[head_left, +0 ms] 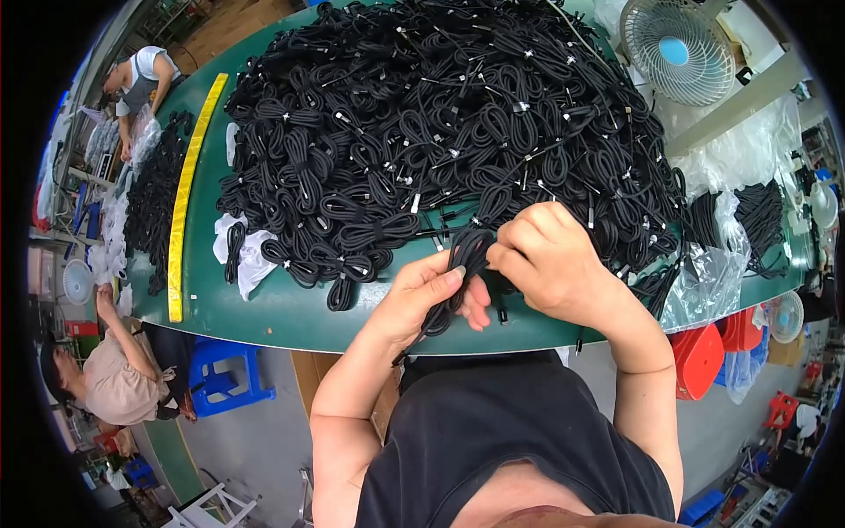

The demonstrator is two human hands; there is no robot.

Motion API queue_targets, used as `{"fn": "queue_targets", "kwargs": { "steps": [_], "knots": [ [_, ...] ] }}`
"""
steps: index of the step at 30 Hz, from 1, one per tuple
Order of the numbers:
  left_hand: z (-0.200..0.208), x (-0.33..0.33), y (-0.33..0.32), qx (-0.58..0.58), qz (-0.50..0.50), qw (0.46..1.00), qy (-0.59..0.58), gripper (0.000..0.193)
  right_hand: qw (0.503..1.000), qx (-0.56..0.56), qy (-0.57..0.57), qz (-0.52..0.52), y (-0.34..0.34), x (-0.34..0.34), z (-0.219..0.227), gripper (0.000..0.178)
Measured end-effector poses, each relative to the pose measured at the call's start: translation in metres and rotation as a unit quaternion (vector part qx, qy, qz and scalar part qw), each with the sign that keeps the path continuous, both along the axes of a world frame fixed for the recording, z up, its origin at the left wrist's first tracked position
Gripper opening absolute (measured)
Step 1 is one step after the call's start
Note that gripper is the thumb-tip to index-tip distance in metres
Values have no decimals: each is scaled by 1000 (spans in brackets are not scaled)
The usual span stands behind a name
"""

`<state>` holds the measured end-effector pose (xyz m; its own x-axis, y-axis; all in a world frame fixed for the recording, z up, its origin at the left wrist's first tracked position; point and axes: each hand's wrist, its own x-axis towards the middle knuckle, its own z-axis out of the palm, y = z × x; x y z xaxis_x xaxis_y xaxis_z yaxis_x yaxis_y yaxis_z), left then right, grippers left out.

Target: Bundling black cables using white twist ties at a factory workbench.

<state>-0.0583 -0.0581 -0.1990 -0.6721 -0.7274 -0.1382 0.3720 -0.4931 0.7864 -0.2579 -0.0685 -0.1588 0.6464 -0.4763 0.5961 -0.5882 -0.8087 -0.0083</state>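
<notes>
Close to the table's front edge, my left hand (433, 297) is closed around a coiled black cable bundle (469, 253), with the thumb across its front. My right hand (553, 262) pinches at the right side of the same bundle, its fingers curled in. Its fingertips are partly hidden against the coil. Just beyond both hands rises a big heap of similar coiled black cables (422, 114), many with silver connectors and small white ties showing.
A green table (290, 321) carries the heap. Yellow tape (192, 176) runs along its left part, beside a smaller cable pile (158, 202). Clear plastic bags (704, 282) and a fan (676, 51) stand right. Two people work on the left, near a blue stool (229, 378). Red stools (701, 361) are at right.
</notes>
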Motion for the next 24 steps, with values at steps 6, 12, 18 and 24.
{"fn": "queue_targets", "kwargs": {
  "steps": [6, 12, 18, 24],
  "knots": [
    [-2, 0, -1, -2, -11, 1000, -10, 33, 1000, 20, -3, 15, 6, 7, -9, 21],
    [-6, 1, 4, 48, -12, 999, 11, 32, 999, 5, -4, 53, 4, 8, -1, 22],
    [-6, 2, 5, 58, -4, 998, 19, 32, 1000, -15, -8, 8, -1, 2, -2, 25],
    [-10, -3, 6, 53, -18, 998, 20, 30, 999, 3, -1, 48, 3, 8, -6, 23]
  ]
}}
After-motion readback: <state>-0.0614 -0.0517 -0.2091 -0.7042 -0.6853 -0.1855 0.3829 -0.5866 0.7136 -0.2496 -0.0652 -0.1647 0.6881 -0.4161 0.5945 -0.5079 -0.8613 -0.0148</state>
